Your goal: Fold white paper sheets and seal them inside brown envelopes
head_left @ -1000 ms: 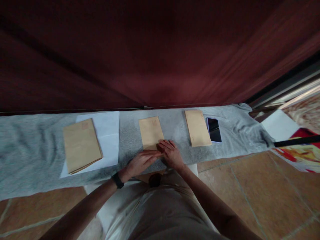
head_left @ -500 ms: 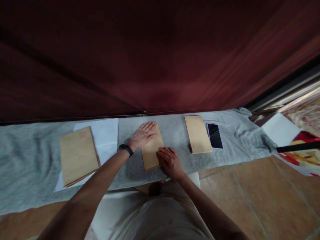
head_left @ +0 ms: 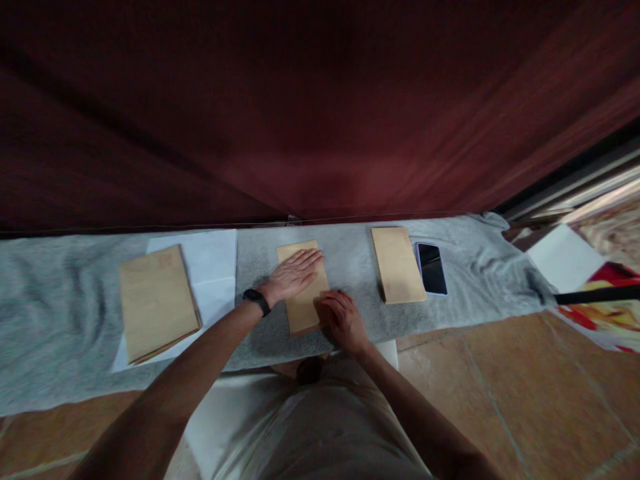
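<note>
Pressing flat on the middle brown envelope (head_left: 303,315), the left hand (head_left: 295,273) now lies across its far half, palm down, fingers straight and close together, pointing to the right; it grips nothing. Half a second ago this hand was at the envelope's far left corner, and a second ago it was down at the near end beside the right hand, so it has run up the length of the envelope and come part of the way back. That looks like a smoothing stroke, with the envelope pinned rather than lifted.

The right hand (head_left: 343,320) has stayed at the near right corner, fingers bent over the edge. Whether it pinches the paper or only rests on it cannot be told.

The envelope has hardly moved: it lies on the grey cloth (head_left: 75,313), straight in front of the person, between a stack of larger envelopes (head_left: 155,303) on a white sheet (head_left: 213,257) to the left and another brown envelope (head_left: 397,273) to the right, which has a dark phone (head_left: 431,268) just beside it. Neither has been touched. A dark red curtain (head_left: 320,100) hangs behind the cloth.
</note>
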The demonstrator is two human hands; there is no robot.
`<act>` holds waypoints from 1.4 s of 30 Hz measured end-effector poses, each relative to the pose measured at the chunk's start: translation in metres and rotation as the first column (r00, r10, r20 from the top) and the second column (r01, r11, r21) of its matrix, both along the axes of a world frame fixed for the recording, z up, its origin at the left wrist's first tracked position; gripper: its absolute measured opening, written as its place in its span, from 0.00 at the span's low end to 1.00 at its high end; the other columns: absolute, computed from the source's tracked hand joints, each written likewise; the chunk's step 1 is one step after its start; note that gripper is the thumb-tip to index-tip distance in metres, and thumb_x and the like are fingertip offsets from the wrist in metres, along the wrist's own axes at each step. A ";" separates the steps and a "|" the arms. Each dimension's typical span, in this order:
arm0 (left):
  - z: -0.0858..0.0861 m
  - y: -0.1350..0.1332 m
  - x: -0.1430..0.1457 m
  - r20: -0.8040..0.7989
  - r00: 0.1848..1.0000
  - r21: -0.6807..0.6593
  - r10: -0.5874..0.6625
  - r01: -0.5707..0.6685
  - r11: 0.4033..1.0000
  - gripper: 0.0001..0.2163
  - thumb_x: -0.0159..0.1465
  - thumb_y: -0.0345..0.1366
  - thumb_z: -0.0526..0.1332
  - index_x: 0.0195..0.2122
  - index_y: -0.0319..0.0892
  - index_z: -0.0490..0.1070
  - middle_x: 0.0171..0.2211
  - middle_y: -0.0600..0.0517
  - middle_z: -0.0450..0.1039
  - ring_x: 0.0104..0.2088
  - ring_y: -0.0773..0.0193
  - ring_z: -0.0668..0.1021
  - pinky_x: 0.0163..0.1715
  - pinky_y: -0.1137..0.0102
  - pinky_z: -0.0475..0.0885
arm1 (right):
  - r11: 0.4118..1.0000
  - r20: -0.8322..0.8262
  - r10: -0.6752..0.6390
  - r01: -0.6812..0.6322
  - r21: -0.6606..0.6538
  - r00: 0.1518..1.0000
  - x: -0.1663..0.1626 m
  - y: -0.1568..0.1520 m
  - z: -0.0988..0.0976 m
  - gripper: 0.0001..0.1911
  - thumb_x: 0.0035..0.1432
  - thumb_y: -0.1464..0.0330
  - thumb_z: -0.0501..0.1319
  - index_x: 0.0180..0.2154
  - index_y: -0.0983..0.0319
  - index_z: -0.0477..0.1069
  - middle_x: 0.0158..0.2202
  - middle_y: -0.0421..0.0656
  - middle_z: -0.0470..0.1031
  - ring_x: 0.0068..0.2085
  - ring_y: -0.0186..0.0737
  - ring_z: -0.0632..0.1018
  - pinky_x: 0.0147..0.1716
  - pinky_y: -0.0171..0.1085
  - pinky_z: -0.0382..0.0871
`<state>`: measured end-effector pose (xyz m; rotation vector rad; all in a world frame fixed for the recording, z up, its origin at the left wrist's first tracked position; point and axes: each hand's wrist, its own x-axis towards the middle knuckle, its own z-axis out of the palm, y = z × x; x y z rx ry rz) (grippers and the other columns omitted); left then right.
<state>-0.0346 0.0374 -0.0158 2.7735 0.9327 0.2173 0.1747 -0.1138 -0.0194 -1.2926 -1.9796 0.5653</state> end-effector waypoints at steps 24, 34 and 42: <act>0.009 -0.115 0.005 0.020 0.994 0.001 -0.109 0.109 0.994 0.28 0.75 0.45 0.52 0.73 0.39 0.56 0.73 0.44 0.57 0.75 0.61 0.56 0.74 0.60 0.48 | 0.971 -0.022 -0.234 0.232 -0.058 0.972 0.000 -0.003 -0.002 0.20 0.69 0.76 0.47 0.54 0.60 0.71 0.51 0.49 0.77 0.55 0.46 0.76 0.57 0.47 0.71; -0.002 -0.162 0.012 0.056 0.993 0.071 0.103 -0.107 0.992 0.23 0.74 0.34 0.52 0.68 0.36 0.64 0.68 0.41 0.67 0.70 0.55 0.67 0.70 0.57 0.62 | 0.955 0.056 -0.297 0.298 -0.008 0.953 0.000 0.000 -0.005 0.21 0.66 0.78 0.51 0.56 0.61 0.72 0.59 0.50 0.73 0.63 0.46 0.70 0.63 0.48 0.62; 0.005 -0.166 0.021 0.312 0.900 -0.009 0.304 -0.317 0.948 0.15 0.73 0.29 0.53 0.54 0.42 0.76 0.54 0.45 0.80 0.57 0.58 0.80 0.59 0.60 0.76 | 0.948 0.112 -0.310 0.316 -0.046 0.944 -0.002 -0.002 -0.005 0.20 0.65 0.78 0.55 0.53 0.59 0.75 0.60 0.48 0.73 0.62 0.47 0.70 0.61 0.47 0.61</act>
